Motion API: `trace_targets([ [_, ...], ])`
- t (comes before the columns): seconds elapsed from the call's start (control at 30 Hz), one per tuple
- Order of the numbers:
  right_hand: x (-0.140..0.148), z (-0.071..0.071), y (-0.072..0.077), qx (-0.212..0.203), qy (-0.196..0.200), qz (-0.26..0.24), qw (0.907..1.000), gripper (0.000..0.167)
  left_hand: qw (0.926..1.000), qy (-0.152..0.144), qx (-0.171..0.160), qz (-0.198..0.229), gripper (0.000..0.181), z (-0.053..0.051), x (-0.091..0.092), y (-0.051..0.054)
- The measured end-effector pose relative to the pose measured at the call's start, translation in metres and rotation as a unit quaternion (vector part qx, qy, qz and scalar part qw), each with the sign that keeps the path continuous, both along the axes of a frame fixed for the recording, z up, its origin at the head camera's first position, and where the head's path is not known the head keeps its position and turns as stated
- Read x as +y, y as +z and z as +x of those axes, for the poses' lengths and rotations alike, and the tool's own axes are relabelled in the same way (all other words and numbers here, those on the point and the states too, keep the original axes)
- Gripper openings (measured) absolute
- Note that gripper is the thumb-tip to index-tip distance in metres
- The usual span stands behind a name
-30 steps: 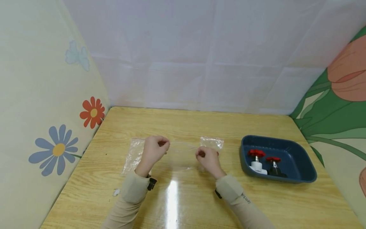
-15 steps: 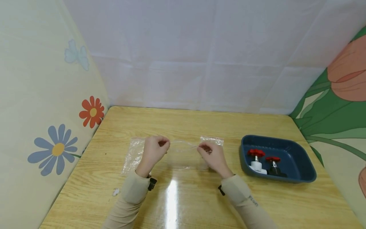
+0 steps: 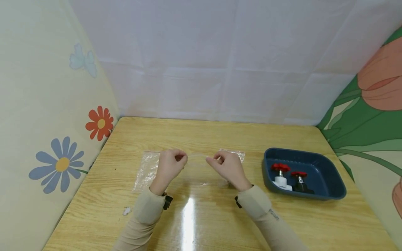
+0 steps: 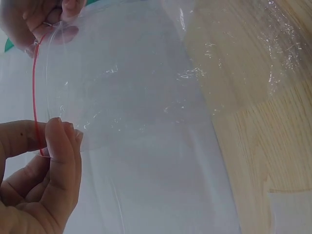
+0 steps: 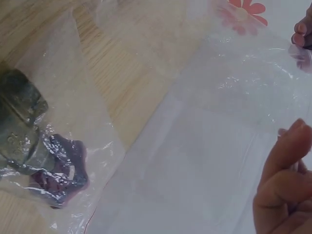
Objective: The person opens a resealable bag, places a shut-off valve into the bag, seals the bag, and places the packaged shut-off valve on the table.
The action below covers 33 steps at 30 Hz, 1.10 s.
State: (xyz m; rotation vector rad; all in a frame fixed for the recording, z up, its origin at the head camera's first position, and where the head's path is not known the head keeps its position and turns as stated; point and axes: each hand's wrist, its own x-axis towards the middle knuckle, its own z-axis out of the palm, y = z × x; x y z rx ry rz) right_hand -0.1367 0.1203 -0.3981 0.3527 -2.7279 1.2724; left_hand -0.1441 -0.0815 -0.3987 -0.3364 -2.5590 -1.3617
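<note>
A clear zip bag with a red strip (image 4: 34,92) along its mouth is stretched between the two hands above the table. My left hand (image 3: 169,165) pinches one end of the mouth between thumb and fingers. At the other end, my right hand (image 3: 228,167) pinches the strip; in the left wrist view its fingertip shows through the film. Lying close by my right hand is a second clear bag (image 5: 100,151) with a valve (image 5: 19,122) inside, dark-bodied with a lobed handwheel (image 5: 61,170). The right hand mostly covers that bag in the head view.
Another clear bag (image 3: 146,170) lies flat left of the left hand. A dark blue basin (image 3: 329,177) on the right holds a white valve (image 3: 281,180) and a black valve (image 3: 300,184), both with red handwheels. A white scrap (image 3: 127,211) lies near the left sleeve.
My right hand has moved left and slightly up, closer to the left hand, and the bag's mouth between them is shorter. The left hand stays nearly still.
</note>
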Motion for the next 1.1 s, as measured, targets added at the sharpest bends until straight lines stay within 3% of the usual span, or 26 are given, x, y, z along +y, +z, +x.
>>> trace_targets([
  [0.27, -0.0034, -0.0016, 0.0013, 0.011, -0.013, 0.035, 0.9993, 0.013, 0.9999, -0.008, 0.01, -0.008, 0.007, 0.0014, 0.0019, 0.0014],
  [0.43, -0.0037, -0.0015, 0.0007, 0.045, -0.007, 0.048, 0.9978, 0.007, 0.9995, -0.009, 0.027, -0.012, 0.007, 0.0026, 0.0029, 0.0018],
  [0.9, -0.0076, 0.0012, -0.0008, 0.116, -0.002, 0.069, 0.9909, 0.008, 0.9988, -0.019, 0.045, 0.001, 0.006, 0.005, 0.0048, 0.0014],
  [1.1, -0.0071, 0.0018, -0.002, 0.121, 0.001, 0.065, 0.9905, 0.008, 0.998, -0.014, 0.06, -0.014, 0.006, 0.0053, 0.0036, 0.0006],
])
